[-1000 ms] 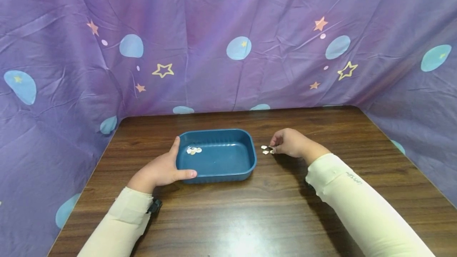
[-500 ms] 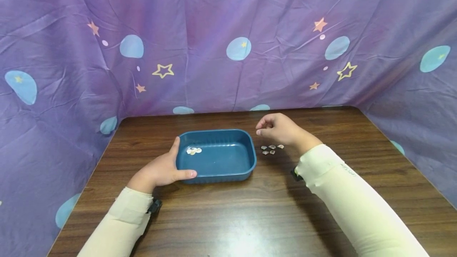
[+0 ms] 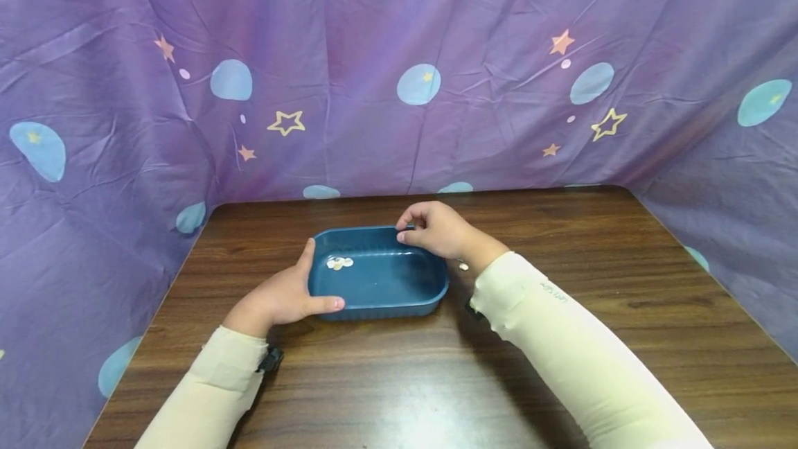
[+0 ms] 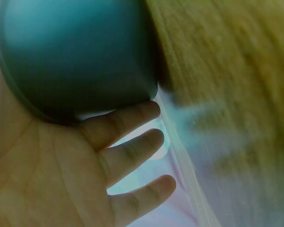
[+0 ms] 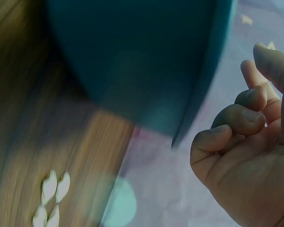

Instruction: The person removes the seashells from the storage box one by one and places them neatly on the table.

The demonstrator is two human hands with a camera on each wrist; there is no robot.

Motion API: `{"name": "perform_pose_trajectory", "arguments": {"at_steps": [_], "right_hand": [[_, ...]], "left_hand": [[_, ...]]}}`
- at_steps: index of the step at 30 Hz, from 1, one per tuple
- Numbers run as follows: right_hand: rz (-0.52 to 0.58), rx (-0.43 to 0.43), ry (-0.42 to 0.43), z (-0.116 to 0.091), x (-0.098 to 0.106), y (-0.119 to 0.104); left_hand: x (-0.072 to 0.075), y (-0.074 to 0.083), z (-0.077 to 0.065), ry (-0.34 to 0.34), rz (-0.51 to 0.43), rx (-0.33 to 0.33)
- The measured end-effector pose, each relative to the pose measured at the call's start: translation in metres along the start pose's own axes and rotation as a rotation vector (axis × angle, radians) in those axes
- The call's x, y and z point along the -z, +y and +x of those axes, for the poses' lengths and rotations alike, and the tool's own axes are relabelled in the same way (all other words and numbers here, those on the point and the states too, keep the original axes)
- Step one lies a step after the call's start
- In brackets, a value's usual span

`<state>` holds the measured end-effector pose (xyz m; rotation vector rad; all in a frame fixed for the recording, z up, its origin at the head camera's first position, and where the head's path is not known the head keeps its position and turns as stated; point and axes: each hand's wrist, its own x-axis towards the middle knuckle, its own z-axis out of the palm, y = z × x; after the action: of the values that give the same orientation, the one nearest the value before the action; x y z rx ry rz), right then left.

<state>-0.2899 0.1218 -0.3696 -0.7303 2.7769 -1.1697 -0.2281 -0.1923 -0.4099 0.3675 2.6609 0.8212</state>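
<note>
Shells (image 3: 339, 263), small and white, sit clustered inside the tub (image 3: 386, 312), towards its left end and just left of centre in the head view; they are too small there for a long axis to show. At lower left, the left hand (image 3: 280, 296) rests against the tub's left end, fingers straight and thumb on the near rim; it is the nearer hand to the cluster. The tub's long axis runs left to right across the desk (image 3: 349, 366). Right of centre, the right hand (image 3: 436, 231) hangs over the far rim, its grip part-way open, fingers loosely bent, nothing visible in it. From this grip, the cluster lies lower and to the left. Farther right, partly hidden by the right wrist, other shells (image 5: 49, 187) lie on the desk; the right wrist view shows four, at its lower left.
</note>
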Motion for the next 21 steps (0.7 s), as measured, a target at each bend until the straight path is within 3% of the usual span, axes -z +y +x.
{"name": "perform_pose_trajectory", "arguments": {"at_steps": [21], "right_hand": [[0.057, -0.044, -0.111, 0.021, -0.064, -0.028]], "left_hand": [[0.000, -0.002, 0.002, -0.023, 0.012, 0.009]]}}
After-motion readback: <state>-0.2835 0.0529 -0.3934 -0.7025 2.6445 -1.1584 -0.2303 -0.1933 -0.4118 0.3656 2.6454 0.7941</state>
